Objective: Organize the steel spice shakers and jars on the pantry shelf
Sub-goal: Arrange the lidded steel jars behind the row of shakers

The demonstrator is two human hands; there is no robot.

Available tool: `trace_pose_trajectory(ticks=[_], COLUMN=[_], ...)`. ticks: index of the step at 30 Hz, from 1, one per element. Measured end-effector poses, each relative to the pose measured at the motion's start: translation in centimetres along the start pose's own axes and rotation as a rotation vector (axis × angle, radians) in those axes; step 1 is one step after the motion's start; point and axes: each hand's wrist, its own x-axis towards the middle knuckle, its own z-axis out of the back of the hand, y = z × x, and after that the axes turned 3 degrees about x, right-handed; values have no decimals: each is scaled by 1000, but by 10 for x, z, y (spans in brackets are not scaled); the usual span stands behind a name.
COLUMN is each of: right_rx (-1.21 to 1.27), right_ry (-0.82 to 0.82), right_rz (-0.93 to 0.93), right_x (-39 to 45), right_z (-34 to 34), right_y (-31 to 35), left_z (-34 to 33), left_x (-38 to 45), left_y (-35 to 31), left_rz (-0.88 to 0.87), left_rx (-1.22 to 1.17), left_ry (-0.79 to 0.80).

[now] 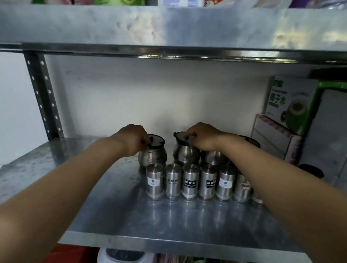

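Left hand (133,139) gripping lidded jar (152,155), right hand (203,137) gripping second jar (185,153), contents hidden

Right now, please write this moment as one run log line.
left hand: grips left jar lid | right hand: grips middle jar lid | shakers: upright front row

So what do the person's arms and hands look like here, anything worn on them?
Both forearms are bare all the way to the frame edge: no sleeves, gloves, watch or bracelets show. The left hand has dark, near-black polish on its fingernails. The right hand shows no clear nail colour from this angle, and no rings can be made out on either hand.
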Motion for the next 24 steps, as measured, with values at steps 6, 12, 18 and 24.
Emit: trace_pose_trajectory(ticks=[6, 12, 18, 24], right_rx=[-86, -74, -75, -53], right_ry=[18, 3, -16, -35], right_rz=[21, 34, 50, 55], right_x=[6, 10, 11, 7], right_z=[-4, -3, -4, -5], right_y=[-3, -4, -2, 1], left_z=[-8, -16, -24, -28], left_x=[13, 29, 38, 38], left_y=[-2, -6, -10, -7], left_rz=[70, 117, 116, 90], left_rx=[-65, -118, -157, -137], left_ry=[-75, -99, -121, -129])
